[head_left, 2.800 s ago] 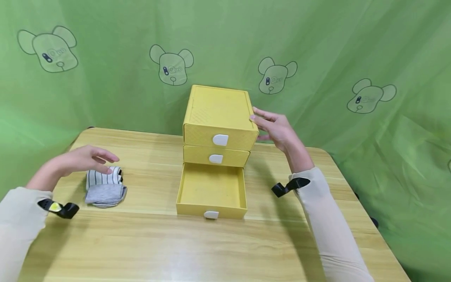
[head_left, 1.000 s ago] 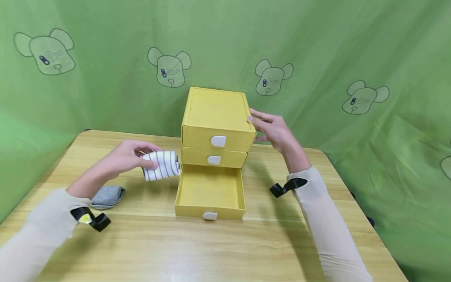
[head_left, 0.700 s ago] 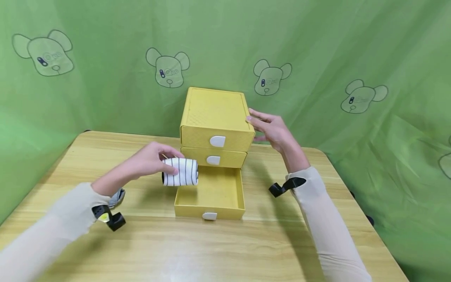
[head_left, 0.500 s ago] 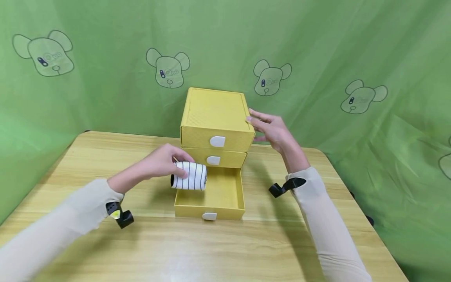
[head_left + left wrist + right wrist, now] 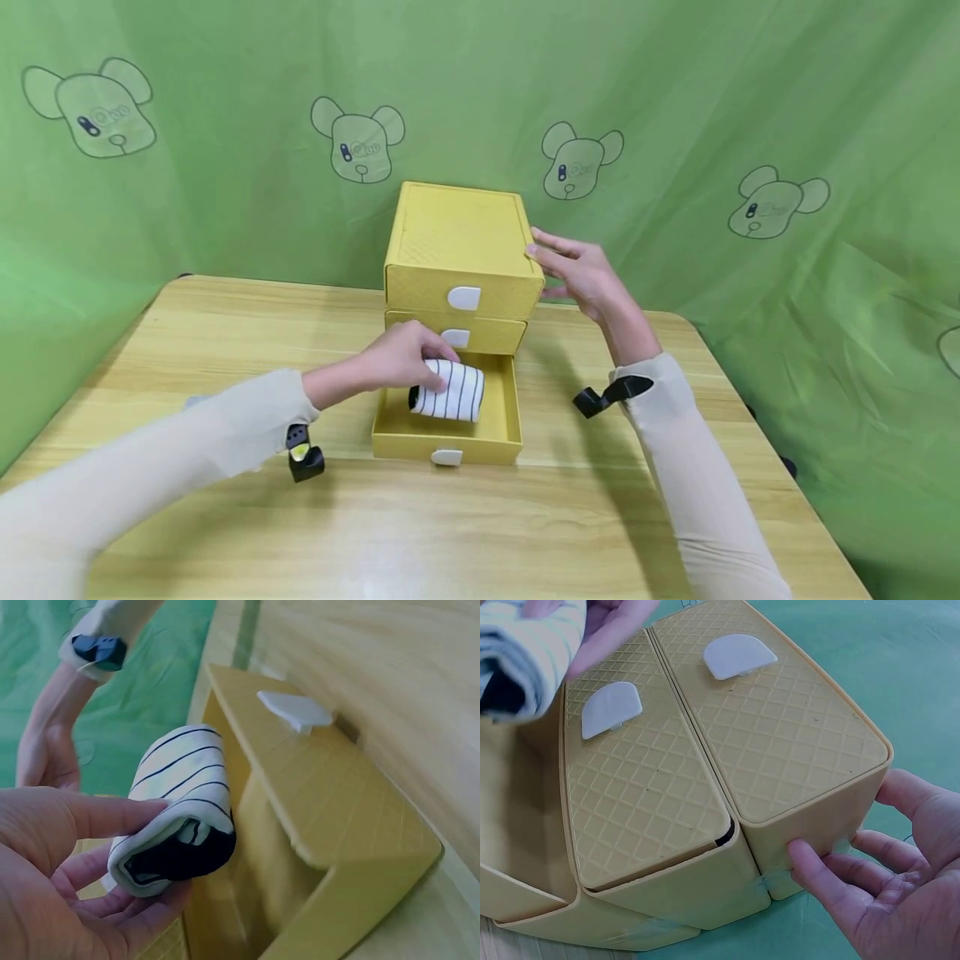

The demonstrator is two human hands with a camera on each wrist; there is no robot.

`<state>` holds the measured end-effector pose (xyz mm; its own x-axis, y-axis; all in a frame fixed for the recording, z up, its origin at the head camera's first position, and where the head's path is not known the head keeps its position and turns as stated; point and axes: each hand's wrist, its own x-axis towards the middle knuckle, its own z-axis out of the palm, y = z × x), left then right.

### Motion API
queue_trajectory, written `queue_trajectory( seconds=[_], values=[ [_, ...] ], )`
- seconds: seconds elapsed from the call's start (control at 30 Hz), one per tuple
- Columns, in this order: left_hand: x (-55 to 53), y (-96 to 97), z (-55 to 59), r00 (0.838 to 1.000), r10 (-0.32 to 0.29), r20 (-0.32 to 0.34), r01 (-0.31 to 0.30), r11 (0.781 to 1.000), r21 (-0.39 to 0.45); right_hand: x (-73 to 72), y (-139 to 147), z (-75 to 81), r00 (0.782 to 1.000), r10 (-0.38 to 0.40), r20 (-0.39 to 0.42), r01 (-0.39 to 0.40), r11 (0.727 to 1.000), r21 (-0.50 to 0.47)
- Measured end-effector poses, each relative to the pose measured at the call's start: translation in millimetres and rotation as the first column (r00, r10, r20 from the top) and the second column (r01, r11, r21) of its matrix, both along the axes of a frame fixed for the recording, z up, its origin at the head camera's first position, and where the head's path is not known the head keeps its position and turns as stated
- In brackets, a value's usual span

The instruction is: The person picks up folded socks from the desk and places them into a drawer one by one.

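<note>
My left hand (image 5: 405, 357) pinches a rolled striped cloth (image 5: 456, 392), white with thin dark lines and a black inside, between thumb and fingers. In the head view the roll overlaps the pulled-out bottom drawer (image 5: 447, 450). Its open dark end (image 5: 184, 851) faces the left wrist camera. The yellow drawer unit (image 5: 461, 229) has two closed drawers above, each with a white pull tab. My right hand (image 5: 588, 271) rests its extended fingers against the unit's right side; in the right wrist view the thumb and fingers (image 5: 817, 877) lie on that side wall.
The wooden table (image 5: 450, 533) extends around the drawer unit. A sliver of grey cloth (image 5: 197, 401) shows behind the left sleeve, mostly hidden. A green curtain (image 5: 465, 83) with bear-head prints hangs behind the table. Both wrists carry black camera mounts.
My left hand has taken the striped roll from beside the grey cloth and carried it rightward to the bottom drawer, lower than half a second ago. The right hand stays at the unit's side.
</note>
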<state>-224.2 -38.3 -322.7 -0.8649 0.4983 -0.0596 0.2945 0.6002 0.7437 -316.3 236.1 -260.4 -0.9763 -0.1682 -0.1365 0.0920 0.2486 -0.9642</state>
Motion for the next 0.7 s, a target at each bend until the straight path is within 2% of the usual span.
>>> queue_trajectory(
  seconds=[0.07, 0.17, 0.3, 0.47, 0.7],
  values=[
    [-0.6, 7.7, -1.9, 1.0, 0.007, -0.017, -0.008, 1.0, -0.027, 0.2, 0, 0.4, 1.0, -0.001, 0.001, 0.001, 1.0, 0.001],
    [-2.7, 18.6, -5.2, 0.999, 0.04, 0.008, -0.04, 0.999, -0.03, 0.7, 0, 0.9, 1.0, -0.004, 0.001, 0.004, 1.0, 0.003],
    [-4.1, 29.0, -9.3, 0.992, 0.093, 0.081, -0.094, 0.996, 0.009, 1.2, -1, 1.0, 1.0, -0.003, 0.0, 0.003, 1.0, 0.008],
    [-5.0, 38.2, -16.5, 0.978, 0.126, 0.168, -0.137, 0.989, 0.057, 1.1, -1, 0.6, 1.0, 0.001, 0.001, -0.001, 1.0, 0.008],
    [-7.4, 48.8, -20.8, 0.958, 0.162, 0.237, -0.184, 0.98, 0.072, 0.7, -1, -0.1, 1.0, -0.006, 0.004, 0.006, 1.0, 0.002]
  ],
)
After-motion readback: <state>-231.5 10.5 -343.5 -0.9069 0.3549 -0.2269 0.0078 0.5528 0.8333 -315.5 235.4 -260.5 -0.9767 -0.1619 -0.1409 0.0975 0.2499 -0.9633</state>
